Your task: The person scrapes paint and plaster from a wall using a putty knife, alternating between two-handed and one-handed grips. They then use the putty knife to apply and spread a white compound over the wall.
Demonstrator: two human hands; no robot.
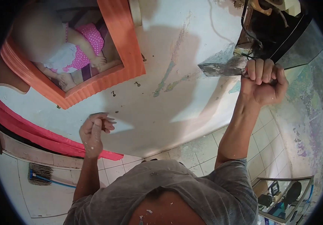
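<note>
My right hand is raised at the upper right, fingers wrapped round the handle of a putty knife. The knife's wide, smeared metal blade points left, close against the patched wall. A bit of red shows beside my fingers; most of the handle is hidden in the fist. Lower on the left, my left hand hovers before the wall with loosely bent fingers apart and nothing visible in it. White specks dot this hand and the grey shirt.
An orange-framed picture hangs at upper left. Several hooks or nails stick out below it. Dark cables hang beside a black panel at upper right. Pink cloth and a broom are at left, a glass-topped table at lower right.
</note>
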